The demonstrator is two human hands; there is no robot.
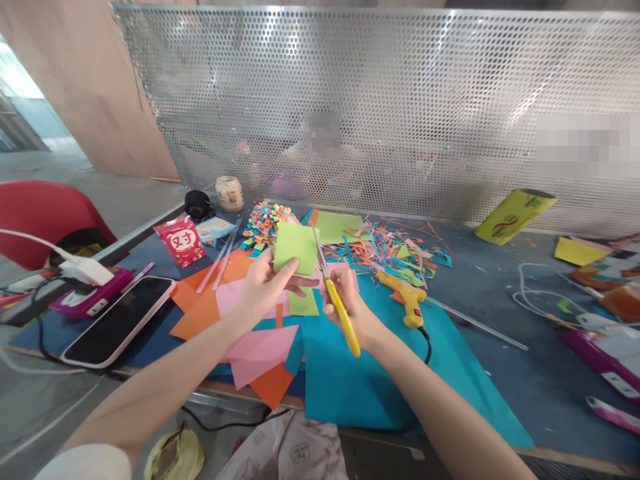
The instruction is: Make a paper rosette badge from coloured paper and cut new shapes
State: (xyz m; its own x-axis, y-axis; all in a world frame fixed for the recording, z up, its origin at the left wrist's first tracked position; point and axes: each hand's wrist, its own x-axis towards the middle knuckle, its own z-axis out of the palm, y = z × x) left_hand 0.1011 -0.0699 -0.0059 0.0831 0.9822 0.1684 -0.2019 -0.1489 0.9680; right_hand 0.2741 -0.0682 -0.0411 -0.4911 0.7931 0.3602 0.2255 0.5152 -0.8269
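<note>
Head view: orange-yellow glue gun (406, 298) lies near the right hand (347, 303).

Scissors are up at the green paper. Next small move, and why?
I'd probably make one small snip at the right edge of the green paper, holding the sheet steady. The left hand grips it low, its thumb left of the blades; the right hand holds the scissors with the blades right beside that edge.
</note>
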